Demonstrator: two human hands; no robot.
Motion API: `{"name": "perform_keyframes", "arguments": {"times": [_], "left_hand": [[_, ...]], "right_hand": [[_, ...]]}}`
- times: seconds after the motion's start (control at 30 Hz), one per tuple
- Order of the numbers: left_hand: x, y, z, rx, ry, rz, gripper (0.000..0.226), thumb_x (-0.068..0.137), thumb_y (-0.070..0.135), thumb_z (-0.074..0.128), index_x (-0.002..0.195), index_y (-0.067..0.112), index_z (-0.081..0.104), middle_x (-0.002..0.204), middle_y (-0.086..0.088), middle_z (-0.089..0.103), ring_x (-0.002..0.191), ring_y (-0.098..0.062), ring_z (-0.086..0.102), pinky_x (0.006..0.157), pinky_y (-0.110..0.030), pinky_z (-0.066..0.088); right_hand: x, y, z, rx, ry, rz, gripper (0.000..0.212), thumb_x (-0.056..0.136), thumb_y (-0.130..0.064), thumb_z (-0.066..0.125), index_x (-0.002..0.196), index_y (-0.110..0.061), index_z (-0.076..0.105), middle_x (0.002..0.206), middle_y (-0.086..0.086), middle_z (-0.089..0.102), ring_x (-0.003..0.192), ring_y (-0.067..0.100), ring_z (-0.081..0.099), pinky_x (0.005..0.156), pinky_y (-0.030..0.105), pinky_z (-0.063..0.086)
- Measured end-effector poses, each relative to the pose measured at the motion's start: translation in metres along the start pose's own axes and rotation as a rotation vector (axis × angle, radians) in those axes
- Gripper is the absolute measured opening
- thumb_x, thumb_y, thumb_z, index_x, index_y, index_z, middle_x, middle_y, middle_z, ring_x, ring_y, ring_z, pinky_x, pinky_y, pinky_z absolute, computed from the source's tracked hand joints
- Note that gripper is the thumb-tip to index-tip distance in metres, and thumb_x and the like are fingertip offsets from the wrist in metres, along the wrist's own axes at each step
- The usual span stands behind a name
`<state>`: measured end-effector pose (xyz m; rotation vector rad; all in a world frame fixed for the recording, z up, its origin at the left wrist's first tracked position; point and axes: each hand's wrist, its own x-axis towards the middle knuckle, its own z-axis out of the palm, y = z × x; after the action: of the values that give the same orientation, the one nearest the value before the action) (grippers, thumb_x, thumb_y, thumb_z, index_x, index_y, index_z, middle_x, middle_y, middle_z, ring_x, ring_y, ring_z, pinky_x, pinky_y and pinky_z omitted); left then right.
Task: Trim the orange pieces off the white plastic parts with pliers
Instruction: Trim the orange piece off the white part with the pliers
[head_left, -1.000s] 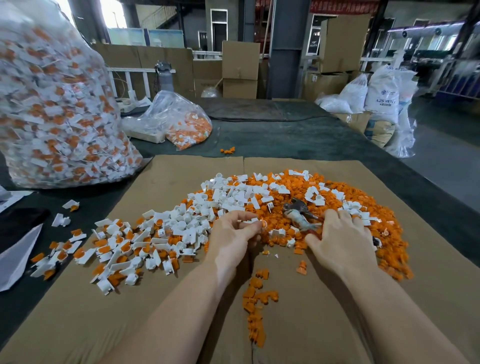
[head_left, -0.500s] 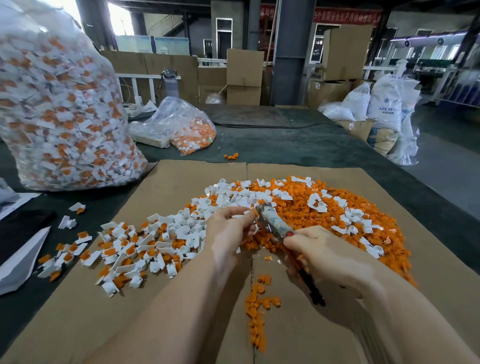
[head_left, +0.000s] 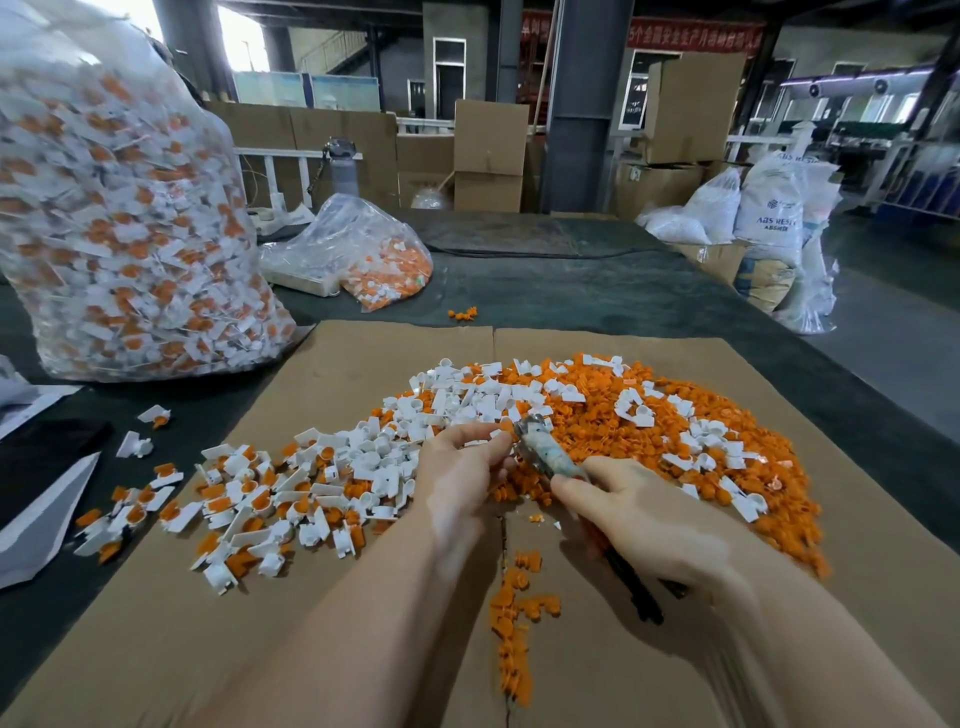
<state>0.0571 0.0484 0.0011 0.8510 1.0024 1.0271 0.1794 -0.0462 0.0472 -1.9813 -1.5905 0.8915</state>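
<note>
My right hand (head_left: 644, 514) grips the pliers (head_left: 550, 454), whose dark handles stick out below my palm and whose worn metal jaws point up and left. My left hand (head_left: 457, 467) pinches a small white part with an orange piece (head_left: 503, 427) right at the jaws' tip. Left of my hands lies a spread of white parts with orange pieces still on them (head_left: 270, 499). Behind and right of my hands is a wide heap of loose orange pieces (head_left: 691, 457) with white parts mixed in.
All this lies on flat brown cardboard (head_left: 218, 639). A trail of orange scraps (head_left: 514, 613) runs between my forearms. A big clear bag of parts (head_left: 119, 223) stands at far left, a smaller bag (head_left: 363, 254) behind. White paper (head_left: 36, 525) lies at the left edge.
My right hand picked the pliers up off the orange heap and brought their jaws to the part pinched in my left hand. My left hand has stayed in place.
</note>
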Motion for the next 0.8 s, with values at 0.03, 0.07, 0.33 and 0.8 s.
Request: {"name": "perform_keyframes", "arguments": {"times": [0.03, 0.07, 0.33, 0.8], "left_hand": [[0.000, 0.000, 0.000, -0.003, 0.000, -0.004, 0.009, 0.088, 0.000, 0.060, 0.094, 0.007, 0.062, 0.075, -0.008, 0.063, 0.058, -0.009, 0.056, 0.055, -0.018, 0.050], [-0.001, -0.001, 0.000, -0.005, -0.001, -0.007, 0.010, 0.088, 0.000, 0.060, 0.096, 0.005, 0.062, 0.077, -0.009, 0.063, 0.059, -0.009, 0.056, 0.056, -0.018, 0.049], [-0.001, -0.001, 0.001, -0.035, 0.006, -0.020, 0.011, 0.088, 0.001, 0.059, 0.098, 0.006, 0.061, 0.080, -0.011, 0.065, 0.058, -0.008, 0.056, 0.059, -0.020, 0.050], [-0.003, -0.010, 0.003, -0.015, 0.027, -0.011, 0.013, 0.087, 0.002, 0.061, 0.100, 0.006, 0.061, 0.081, -0.010, 0.065, 0.062, -0.010, 0.057, 0.054, -0.020, 0.048]], "right_hand": [[0.001, 0.000, 0.000, -0.013, 0.016, -0.010, 0.037, 0.093, -0.050, 0.041, 0.082, -0.016, 0.050, 0.075, 0.001, 0.054, 0.064, 0.014, 0.051, 0.061, 0.029, 0.039], [0.002, 0.001, 0.001, -0.016, 0.026, -0.013, 0.039, 0.093, -0.052, 0.041, 0.083, -0.015, 0.051, 0.076, 0.002, 0.054, 0.064, 0.014, 0.051, 0.062, 0.030, 0.040], [0.003, 0.004, 0.002, 0.006, 0.018, 0.025, 0.043, 0.093, -0.056, 0.035, 0.091, -0.019, 0.056, 0.069, -0.005, 0.052, 0.052, 0.002, 0.047, 0.056, 0.023, 0.035], [0.005, 0.014, 0.014, -0.048, 0.194, -0.069, 0.035, 0.093, -0.048, 0.045, 0.081, -0.015, 0.051, 0.078, 0.001, 0.052, 0.066, 0.015, 0.051, 0.058, 0.026, 0.037]]}}
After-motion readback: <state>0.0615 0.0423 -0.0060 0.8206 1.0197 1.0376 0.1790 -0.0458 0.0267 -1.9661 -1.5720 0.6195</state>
